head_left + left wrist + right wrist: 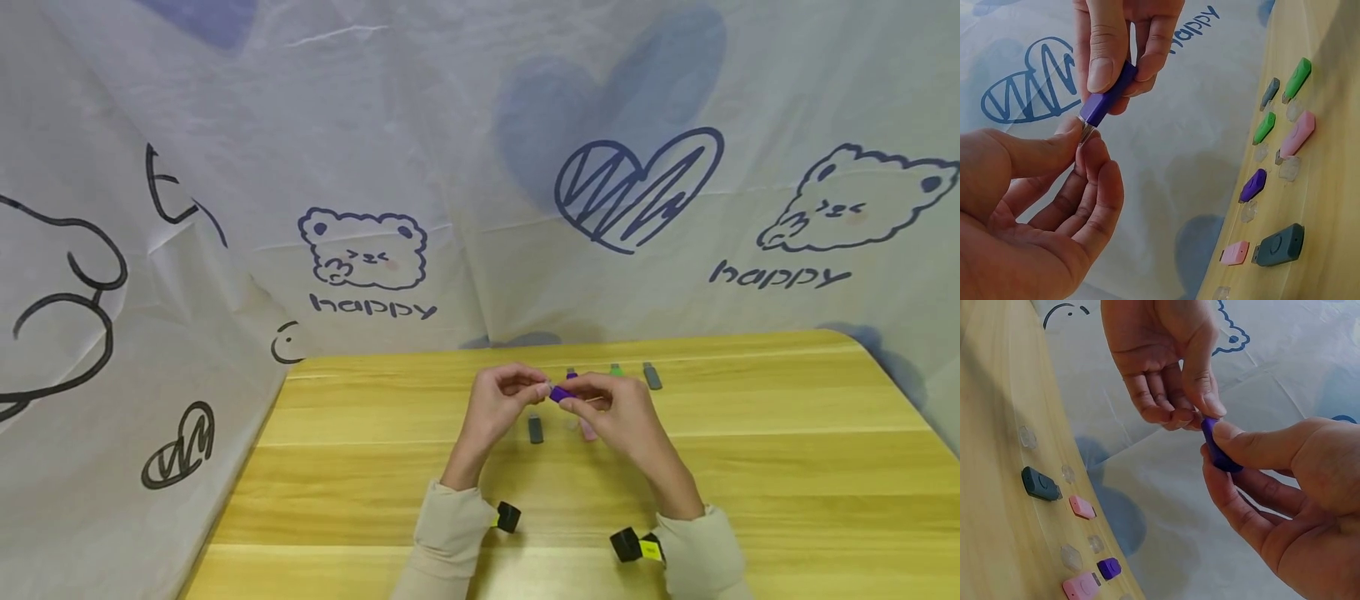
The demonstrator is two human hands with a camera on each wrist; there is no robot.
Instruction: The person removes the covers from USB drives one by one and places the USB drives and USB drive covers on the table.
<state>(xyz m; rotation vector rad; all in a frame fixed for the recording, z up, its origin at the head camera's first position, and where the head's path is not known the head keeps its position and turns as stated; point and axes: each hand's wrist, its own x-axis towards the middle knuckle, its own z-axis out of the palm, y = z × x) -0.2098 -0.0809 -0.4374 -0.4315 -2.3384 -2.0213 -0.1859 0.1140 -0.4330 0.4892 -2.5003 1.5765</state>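
Above the table, both hands meet at a purple USB flash drive [559, 393]. The right hand [621, 408] pinches its purple body [1109, 97] between thumb and fingers. With thumb and index finger, the left hand [504, 403] pinches the drive's connector end [1085, 133], where something clear or shiny shows between the fingertips. Whether that is a clear cap or the bare plug I cannot tell. The left hand's other fingers are loosely bent. Below the hands lie a dark grey flash drive [536, 429] and a pink flash drive [588, 429].
Several other flash drives lie on the wooden table [337, 483], among them a green one [1298, 79], a second purple one [1252, 185] and a grey one [652, 376]. Small clear caps [1289, 168] lie near them. A printed white cloth [465, 167] hangs behind the table.
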